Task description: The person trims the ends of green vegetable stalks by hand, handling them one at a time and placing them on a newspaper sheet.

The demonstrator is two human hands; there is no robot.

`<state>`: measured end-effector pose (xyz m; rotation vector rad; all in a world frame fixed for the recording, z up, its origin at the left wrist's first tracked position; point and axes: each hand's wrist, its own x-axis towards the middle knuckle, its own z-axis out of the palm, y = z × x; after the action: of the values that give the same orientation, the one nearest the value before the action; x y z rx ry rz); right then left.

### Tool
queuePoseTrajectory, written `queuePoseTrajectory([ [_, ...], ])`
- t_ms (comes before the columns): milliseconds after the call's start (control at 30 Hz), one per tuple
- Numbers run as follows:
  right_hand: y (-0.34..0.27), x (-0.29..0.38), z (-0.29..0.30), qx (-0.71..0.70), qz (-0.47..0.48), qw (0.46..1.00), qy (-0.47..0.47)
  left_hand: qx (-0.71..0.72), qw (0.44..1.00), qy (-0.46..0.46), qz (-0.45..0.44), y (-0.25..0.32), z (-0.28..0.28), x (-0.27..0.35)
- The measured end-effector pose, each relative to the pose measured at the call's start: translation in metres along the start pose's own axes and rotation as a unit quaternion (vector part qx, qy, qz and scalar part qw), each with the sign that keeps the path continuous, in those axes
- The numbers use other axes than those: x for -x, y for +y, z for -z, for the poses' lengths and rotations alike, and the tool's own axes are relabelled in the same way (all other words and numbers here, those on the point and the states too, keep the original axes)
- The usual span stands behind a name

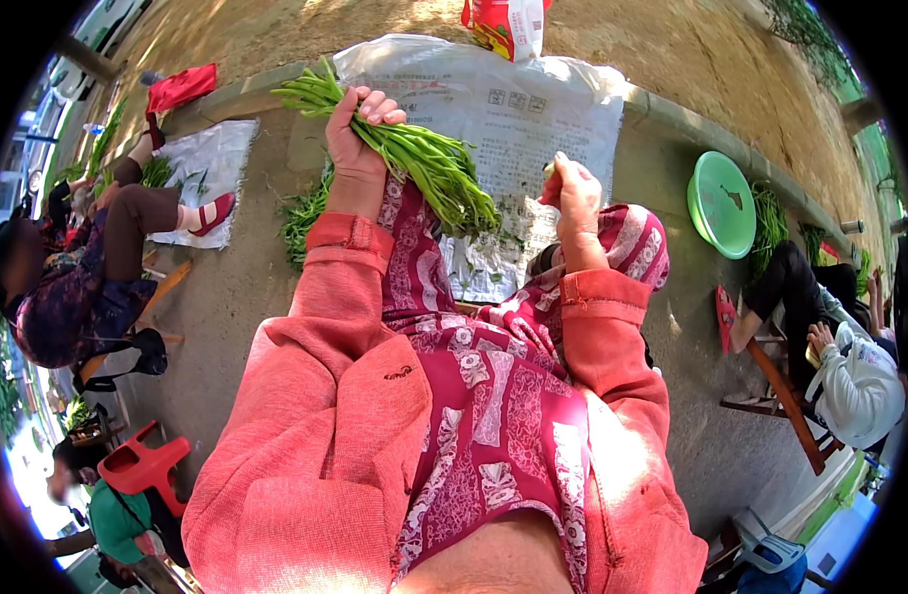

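Note:
My left hand [361,137] is closed around a thick bunch of green leafy stems [432,160], its stem ends up to the left and its leaves hanging down to the right. To the right, my right hand [573,189] is raised, thumb and fingertips together; a small pale bit shows at the fingertips, too small to name. Beneath both hands a white woven plastic sack [491,126] bearing print lies flat, with leaf scraps near its lower part. More loose greens [305,219] lie on the ground left of the sack.
A red and white bag [515,30] stands at the sack's far edge. On the right are a green plastic basin [721,204], a heap of greens [767,230] and a seated person. At left another person sits by a white sheet [209,160]. A kerb [692,126] runs behind.

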<state>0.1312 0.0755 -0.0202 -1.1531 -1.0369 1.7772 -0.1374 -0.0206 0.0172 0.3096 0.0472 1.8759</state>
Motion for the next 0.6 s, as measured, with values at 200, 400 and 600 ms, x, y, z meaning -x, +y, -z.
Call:
queuePoseTrajectory([
  [200, 0.018, 0.010, -0.015, 0.122, 0.100, 0.980, -0.124, 0.006, 1.000, -0.005, 0.010, -0.004, -0.001, -0.001],
  [400, 0.020, 0.021, -0.029, 0.150, 0.096, 0.965, -0.195, 0.006, 1.000, -0.002, 0.011, -0.006, -0.004, -0.001],
  [600, 0.027, 0.021, -0.033, 0.137, 0.101, 0.965, -0.200, -0.004, 1.000, 0.007, 0.019, -0.012, -0.005, -0.003],
])
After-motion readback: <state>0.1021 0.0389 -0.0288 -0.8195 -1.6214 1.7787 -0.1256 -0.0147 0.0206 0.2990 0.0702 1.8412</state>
